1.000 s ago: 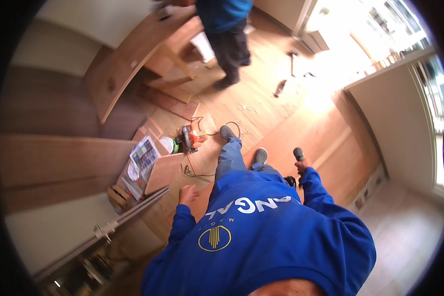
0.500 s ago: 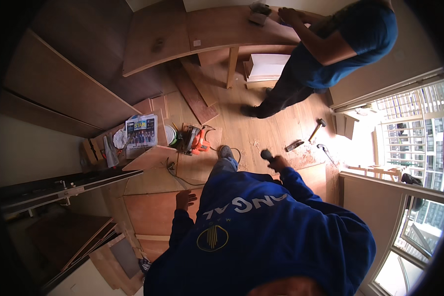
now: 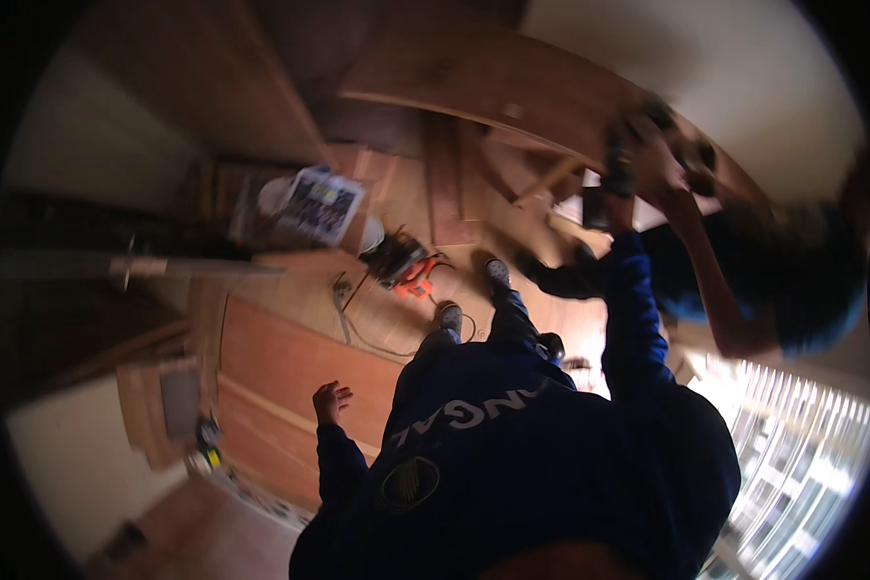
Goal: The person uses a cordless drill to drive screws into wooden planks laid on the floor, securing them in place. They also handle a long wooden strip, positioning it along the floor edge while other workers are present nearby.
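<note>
My left hand (image 3: 332,400) hangs open at my left side, fingers extended and holding nothing, above reddish-brown boards (image 3: 278,356). My right arm is stretched forward toward the bench, and my right hand (image 3: 623,207) is closed around a dark cordless drill (image 3: 616,172), smeared by motion. Right beside it is a co-worker's hand (image 3: 659,166); whether that hand touches the drill cannot be made out. Behind them runs the wooden bench (image 3: 483,82).
An orange and black power saw (image 3: 411,269) lies on the floor ahead, its cord curling near my feet. A printed sheet (image 3: 327,205) rests beside a white bucket (image 3: 371,235). The co-worker (image 3: 802,280) stands at the right; a bright barred window (image 3: 793,464) is behind.
My right hand has swung from low in front of me up and forward to the co-worker's hands. My view has turned rightward and blurred. The left hand stays low at my side.
</note>
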The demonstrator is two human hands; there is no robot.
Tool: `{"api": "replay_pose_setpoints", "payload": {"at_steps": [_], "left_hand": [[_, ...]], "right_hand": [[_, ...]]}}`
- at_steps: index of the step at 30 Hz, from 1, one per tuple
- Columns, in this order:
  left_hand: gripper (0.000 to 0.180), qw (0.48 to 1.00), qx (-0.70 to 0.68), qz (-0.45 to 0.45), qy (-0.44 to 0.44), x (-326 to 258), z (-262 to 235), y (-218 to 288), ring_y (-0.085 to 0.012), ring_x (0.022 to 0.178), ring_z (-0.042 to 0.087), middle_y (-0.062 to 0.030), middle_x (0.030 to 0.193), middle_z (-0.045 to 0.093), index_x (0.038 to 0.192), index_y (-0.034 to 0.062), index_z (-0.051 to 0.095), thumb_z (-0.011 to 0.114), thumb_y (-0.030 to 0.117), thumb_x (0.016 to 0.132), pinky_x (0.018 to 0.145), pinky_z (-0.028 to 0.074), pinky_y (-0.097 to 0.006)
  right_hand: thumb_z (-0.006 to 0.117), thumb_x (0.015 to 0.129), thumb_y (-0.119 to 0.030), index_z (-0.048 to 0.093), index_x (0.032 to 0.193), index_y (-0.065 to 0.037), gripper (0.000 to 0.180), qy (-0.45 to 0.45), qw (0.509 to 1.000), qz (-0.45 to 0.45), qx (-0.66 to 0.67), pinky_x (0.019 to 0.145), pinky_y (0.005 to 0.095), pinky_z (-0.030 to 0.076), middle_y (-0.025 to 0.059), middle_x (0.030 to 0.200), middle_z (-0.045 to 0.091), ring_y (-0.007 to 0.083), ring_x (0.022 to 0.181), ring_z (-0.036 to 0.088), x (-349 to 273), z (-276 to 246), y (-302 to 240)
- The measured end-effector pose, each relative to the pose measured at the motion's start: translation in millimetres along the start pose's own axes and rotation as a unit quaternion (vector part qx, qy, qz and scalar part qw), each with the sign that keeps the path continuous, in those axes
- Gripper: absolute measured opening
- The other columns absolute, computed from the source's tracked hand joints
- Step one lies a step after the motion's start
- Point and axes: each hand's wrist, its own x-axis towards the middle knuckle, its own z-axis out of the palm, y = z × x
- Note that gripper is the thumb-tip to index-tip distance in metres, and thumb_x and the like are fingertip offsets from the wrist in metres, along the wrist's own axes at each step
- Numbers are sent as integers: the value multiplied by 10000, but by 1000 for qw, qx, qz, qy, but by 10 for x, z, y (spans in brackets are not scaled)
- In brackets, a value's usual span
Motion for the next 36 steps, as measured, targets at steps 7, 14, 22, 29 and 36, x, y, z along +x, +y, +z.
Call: {"api": "replay_pose_setpoints", "payload": {"at_steps": [7, 14, 22, 29, 36], "left_hand": [[460, 983, -157, -54, 81, -432, 598, -1367, -306, 967, 736, -187, 1160, 723, 1352, 36, 571, 528, 360, 1028, 825, 559, -465], [422, 982, -157, -101, 7, -1023, 2067, -1575, -334, 974, 751, -210, 1134, 738, 1393, 64, 568, 402, 272, 1066, 839, 568, -495], [354, 983, -156, -88, 28, -1508, 2335, -795, -369, 1050, 737, -242, 1191, 724, 1303, 40, 633, 536, 272, 1054, 923, 537, -553], [321, 985, -155, 6, 72, -1411, 2179, -103, -381, 965, 754, -248, 1101, 742, 1237, -10, 614, 592, 234, 1029, 756, 598, -491], [312, 971, -206, 123, -23, -966, 2382, -853, -318, 928, 753, -132, 1019, 741, 1215, 44, 647, 642, 190, 940, 637, 559, -442]], "right_hand": [[805, 820, -164, 722, 1093, -22, 319, 73, 991, -35, -103, 820, 347, 555, 76, 1021, 749, 182, 896, 695, 1669, 49, 272], [770, 869, -93, 706, 1133, 16, 293, 129, 989, 17, 70, 831, 371, 569, 74, 1051, 719, 207, 912, 674, 2485, 302, 899], [724, 928, -181, 668, 1233, 41, 382, 115, 990, -54, -62, 975, 384, 503, 133, 1207, 706, 239, 1077, 655, 2597, 263, 1109], [698, 965, -342, 687, 1253, 15, 458, 166, 937, 5, -306, 923, 414, 548, 199, 1229, 725, 303, 1074, 719, 2328, 103, 823], [728, 927, -427, 673, 1243, 65, 588, 84, 942, 100, -309, 923, 427, 557, 207, 1215, 727, 348, 1044, 725, 2206, 70, 362]]}}
